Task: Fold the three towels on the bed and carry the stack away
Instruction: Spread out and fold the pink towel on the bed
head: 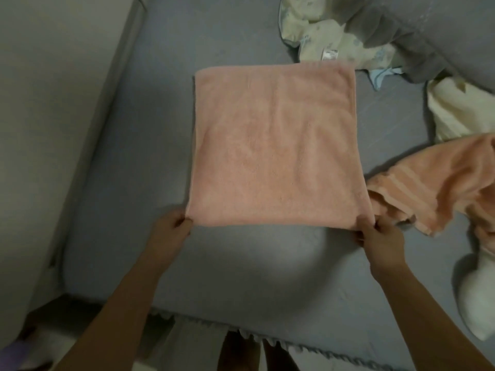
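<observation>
A pink towel [276,145] lies flat and squared on the grey bed [150,145], folded to a near-square shape. My left hand [171,226] pinches its near left corner. My right hand [377,234] pinches its near right corner. A second pink towel [439,183] lies crumpled to the right, just beside the flat one. A white towel [479,293] lies bunched at the bed's right near edge, partly cut off by the frame.
A pale patterned cloth [329,36] and a grey blanket [417,44] are heaped at the far right. A cream cloth [455,111] lies beside them. A white wall [48,103] runs along the bed's left side. The bed's near edge is fringed.
</observation>
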Tool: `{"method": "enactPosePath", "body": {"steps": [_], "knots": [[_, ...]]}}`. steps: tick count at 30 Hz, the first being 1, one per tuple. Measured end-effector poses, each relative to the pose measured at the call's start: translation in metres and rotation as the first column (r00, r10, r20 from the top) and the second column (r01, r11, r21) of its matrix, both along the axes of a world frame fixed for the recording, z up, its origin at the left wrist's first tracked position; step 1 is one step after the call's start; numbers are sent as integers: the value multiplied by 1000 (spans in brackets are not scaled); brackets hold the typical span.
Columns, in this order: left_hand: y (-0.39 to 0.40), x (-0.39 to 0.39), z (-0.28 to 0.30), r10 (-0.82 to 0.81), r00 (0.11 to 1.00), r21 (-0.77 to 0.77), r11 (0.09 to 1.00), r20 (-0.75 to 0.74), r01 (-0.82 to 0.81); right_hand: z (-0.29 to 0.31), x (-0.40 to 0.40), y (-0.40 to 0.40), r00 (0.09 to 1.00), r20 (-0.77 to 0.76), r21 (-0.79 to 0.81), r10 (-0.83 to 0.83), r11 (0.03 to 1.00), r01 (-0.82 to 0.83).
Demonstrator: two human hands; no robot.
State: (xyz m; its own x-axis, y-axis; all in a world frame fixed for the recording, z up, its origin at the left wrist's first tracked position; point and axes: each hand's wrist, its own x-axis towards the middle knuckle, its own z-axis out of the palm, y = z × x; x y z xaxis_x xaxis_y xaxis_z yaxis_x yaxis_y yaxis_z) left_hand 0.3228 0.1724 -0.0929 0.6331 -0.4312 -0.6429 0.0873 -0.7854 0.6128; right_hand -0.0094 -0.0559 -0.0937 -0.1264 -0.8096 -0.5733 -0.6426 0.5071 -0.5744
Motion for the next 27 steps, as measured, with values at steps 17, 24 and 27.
{"method": "enactPosePath", "body": {"steps": [17, 24, 27], "knots": [[28, -101, -11, 519, 825, -99, 830, -223, -549, -19, -67, 27, 996, 5, 102, 85, 991, -85], [86, -100, -28, 455, 891, -46, 889, -15, -455, -29, -91, 61, 999, 40, 257, 9, 966, -20], [139, -122, -29, 340, 940, 118, 932, 36, -342, -23, -106, 101, 999, 36, 400, -29, 916, 12]]}}
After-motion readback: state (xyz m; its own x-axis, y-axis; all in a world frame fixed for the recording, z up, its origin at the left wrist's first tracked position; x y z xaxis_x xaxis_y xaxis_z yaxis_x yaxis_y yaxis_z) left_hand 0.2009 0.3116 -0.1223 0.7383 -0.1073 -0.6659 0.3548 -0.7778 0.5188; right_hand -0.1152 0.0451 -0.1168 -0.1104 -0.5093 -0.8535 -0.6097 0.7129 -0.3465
